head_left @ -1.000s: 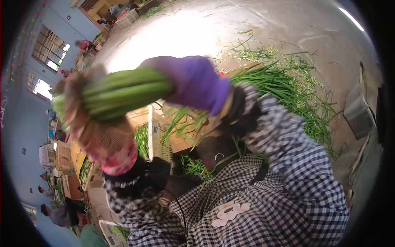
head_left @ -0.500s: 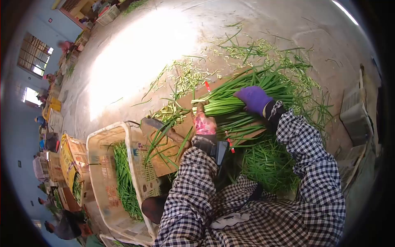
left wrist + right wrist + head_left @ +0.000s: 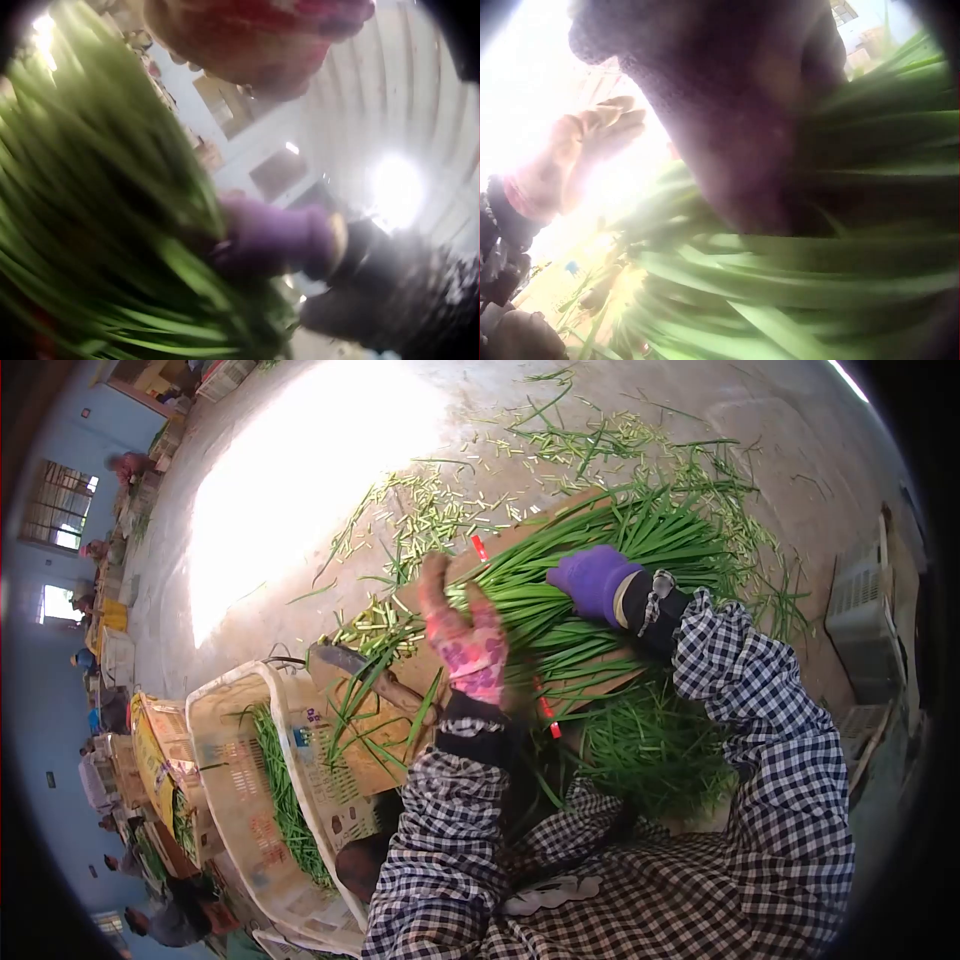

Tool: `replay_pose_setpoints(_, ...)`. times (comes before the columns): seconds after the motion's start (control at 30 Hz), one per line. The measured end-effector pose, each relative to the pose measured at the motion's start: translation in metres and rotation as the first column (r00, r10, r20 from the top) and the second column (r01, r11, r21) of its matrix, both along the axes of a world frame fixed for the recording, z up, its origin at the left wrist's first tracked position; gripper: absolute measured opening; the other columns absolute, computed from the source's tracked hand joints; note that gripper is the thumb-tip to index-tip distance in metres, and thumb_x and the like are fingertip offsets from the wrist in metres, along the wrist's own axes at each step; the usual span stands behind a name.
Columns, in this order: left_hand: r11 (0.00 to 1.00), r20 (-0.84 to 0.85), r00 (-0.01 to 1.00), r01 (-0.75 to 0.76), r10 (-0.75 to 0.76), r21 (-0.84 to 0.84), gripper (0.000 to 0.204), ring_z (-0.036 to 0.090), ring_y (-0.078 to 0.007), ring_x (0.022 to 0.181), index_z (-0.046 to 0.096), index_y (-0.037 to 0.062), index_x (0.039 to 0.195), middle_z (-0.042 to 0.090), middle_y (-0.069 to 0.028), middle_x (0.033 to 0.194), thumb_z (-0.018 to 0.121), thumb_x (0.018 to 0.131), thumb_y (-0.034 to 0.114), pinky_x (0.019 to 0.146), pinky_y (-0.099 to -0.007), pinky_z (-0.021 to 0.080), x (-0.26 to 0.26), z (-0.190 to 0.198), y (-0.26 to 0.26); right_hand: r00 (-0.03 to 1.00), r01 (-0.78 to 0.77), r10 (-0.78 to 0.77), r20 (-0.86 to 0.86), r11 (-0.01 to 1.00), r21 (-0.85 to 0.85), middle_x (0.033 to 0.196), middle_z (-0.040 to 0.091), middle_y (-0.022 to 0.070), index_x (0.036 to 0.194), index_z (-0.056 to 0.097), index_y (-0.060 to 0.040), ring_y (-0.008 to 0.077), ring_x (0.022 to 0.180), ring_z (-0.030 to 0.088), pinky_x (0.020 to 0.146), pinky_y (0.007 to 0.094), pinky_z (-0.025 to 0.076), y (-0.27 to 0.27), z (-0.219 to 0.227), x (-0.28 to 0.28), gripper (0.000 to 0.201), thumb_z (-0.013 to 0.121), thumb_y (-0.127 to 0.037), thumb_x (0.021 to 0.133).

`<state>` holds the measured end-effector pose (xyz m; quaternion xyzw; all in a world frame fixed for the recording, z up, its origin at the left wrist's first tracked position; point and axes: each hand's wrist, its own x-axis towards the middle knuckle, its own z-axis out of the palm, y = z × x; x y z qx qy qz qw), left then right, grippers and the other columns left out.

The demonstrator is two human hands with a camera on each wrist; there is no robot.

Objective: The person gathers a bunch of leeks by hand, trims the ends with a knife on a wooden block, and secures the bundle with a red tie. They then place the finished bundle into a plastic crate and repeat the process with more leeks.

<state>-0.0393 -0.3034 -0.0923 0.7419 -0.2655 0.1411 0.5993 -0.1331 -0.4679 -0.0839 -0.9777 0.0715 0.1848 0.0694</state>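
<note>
Clearly, the right grip (image 3: 598,582), in a purple glove, grasps the green stalks (image 3: 650,535), which spread out beneath it and to both sides over a brown surface (image 3: 510,545). The left grip (image 3: 465,635), pink-gloved, is released, its blurred fingers raised near the stalks' pale ends. Just left of that grip lies a wooden-handled blade (image 3: 385,685); farther left stands a plastic crate (image 3: 335,770) with greens inside. Beyond both grips, short cut pieces (image 3: 425,510) litter the floor (image 3: 480,400).
</note>
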Motion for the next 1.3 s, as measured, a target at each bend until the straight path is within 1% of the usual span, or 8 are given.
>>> replay_pose_setpoints(0.17, 0.745, 0.274, 0.914, 0.043, -0.298, 0.666, 0.042, 0.046, -0.0323, 0.115, 0.046, 0.0010, 0.122, 0.051, -0.0204, 0.120, 0.052, 0.085, 0.020, 0.099, -0.0422, 0.033, 0.011, -0.054, -0.028, 0.999, -0.004, 0.001, -0.045, 0.999, -0.054, 0.094, 0.062, 0.0102, 0.100, 0.058, -0.0102, 0.0283, 0.091, 0.061, 0.074, 0.0394, 0.049, 0.007, 0.001, 0.004, 0.029, 0.062, -0.019, 0.073)
replay_pose_setpoints(0.33, 0.678, 0.278, 0.938, -0.068, -0.206, 0.732, 0.047, 0.051, -0.0328, 0.108, 0.048, -0.0022, 0.119, 0.054, -0.0213, 0.114, 0.049, 0.084, 0.028, 0.097, -0.0426, 0.034, 0.024, -0.052, -0.040, 0.999, 0.004, -0.002, -0.041, 0.999, 0.033, 0.102, 0.061, 0.0105, 0.109, 0.056, -0.0107, 0.0294, 0.094, 0.059, 0.081, 0.0375, 0.047, -0.005, 0.019, 0.011, 0.044, 0.064, -0.029, 0.070)
replay_pose_setpoints(0.4, 0.464, -0.136, 0.978, 0.194, -0.155, 0.864, 0.045, 0.057, -0.0319, 0.096, 0.050, -0.0016, 0.117, 0.061, -0.0211, 0.099, 0.048, 0.084, 0.029, 0.093, -0.0415, 0.036, 0.023, -0.039, -0.041, 0.972, 0.075, -0.041, -0.231, 0.988, 0.138, 0.107, 0.061, 0.0114, 0.111, 0.055, -0.0099, 0.0291, 0.098, 0.058, 0.084, 0.0358, 0.046, -0.010, 0.056, 0.018, 0.047, 0.060, -0.039, 0.074)
replay_pose_setpoints(0.53, 0.414, -0.110, 0.980, 0.170, -0.165, 0.894, 0.038, 0.061, -0.0319, 0.071, 0.057, 0.0016, 0.107, 0.064, -0.0154, 0.072, 0.046, 0.084, 0.030, 0.080, -0.0407, 0.043, 0.023, -0.049, -0.043, 0.962, 0.220, -0.245, 0.120, 0.957, 0.191, 0.095, 0.065, 0.0113, 0.104, 0.061, -0.0136, 0.0277, 0.089, 0.062, 0.078, 0.0366, 0.048, -0.033, 0.050, 0.062, 0.040, 0.055, -0.043, 0.078)
replay_pose_setpoints(0.87, 0.612, -0.292, 0.955, 0.203, 0.047, 0.764, 0.039, 0.062, -0.0355, 0.071, 0.051, 0.0072, 0.113, 0.063, -0.0180, 0.076, 0.053, 0.082, 0.031, 0.062, -0.0432, 0.048, 0.024, -0.054, -0.040, 0.966, 0.119, -0.188, 0.175, 0.931, 0.346, 0.080, 0.065, 0.0061, 0.090, 0.063, -0.0119, 0.0246, 0.075, 0.061, 0.069, 0.0355, 0.047, -0.025, -0.041, 0.131, 0.023, 0.057, -0.029, 0.076)
replay_pose_setpoints(1.0, 0.844, -0.150, 0.984, 0.157, -0.093, 0.512, 0.037, 0.058, -0.0356, 0.085, 0.049, 0.0018, 0.117, 0.058, -0.0208, 0.099, 0.053, 0.084, 0.018, 0.075, -0.0390, 0.045, 0.027, -0.067, -0.034, 0.892, 0.181, -0.443, 0.084, 0.521, 0.834, 0.072, 0.061, 0.0026, 0.088, 0.060, -0.0053, 0.0093, 0.060, 0.055, 0.058, 0.0271, 0.045, -0.020, -0.030, 0.103, 0.017, 0.058, -0.020, 0.079)
replay_pose_setpoints(1.2, 0.725, -0.310, 0.943, 0.295, -0.117, 0.623, 0.029, 0.060, -0.0346, 0.083, 0.064, 0.0084, 0.097, 0.064, -0.0173, 0.085, 0.051, 0.087, 0.032, 0.072, -0.0428, 0.046, 0.027, -0.051, -0.026, 0.693, 0.060, -0.338, 0.637, 0.907, 0.416, 0.070, 0.062, 0.0102, 0.085, 0.062, -0.0059, 0.0202, 0.065, 0.061, 0.059, 0.0325, 0.048, 0.011, 0.006, 0.031, 0.021, 0.060, -0.026, 0.080)
replay_pose_setpoints(1.3, 0.739, -0.275, 0.955, 0.267, -0.115, 0.618, 0.032, 0.060, -0.0351, 0.083, 0.065, 0.0090, 0.095, 0.063, -0.0178, 0.085, 0.049, 0.088, 0.035, 0.072, -0.0439, 0.045, 0.026, -0.055, -0.027, 0.836, 0.019, -0.139, 0.531, 0.974, 0.225, 0.070, 0.060, 0.0089, 0.090, 0.065, -0.0109, 0.0241, 0.061, 0.060, 0.055, 0.0361, 0.048, 0.053, 0.016, -0.017, 0.023, 0.060, -0.029, 0.077)
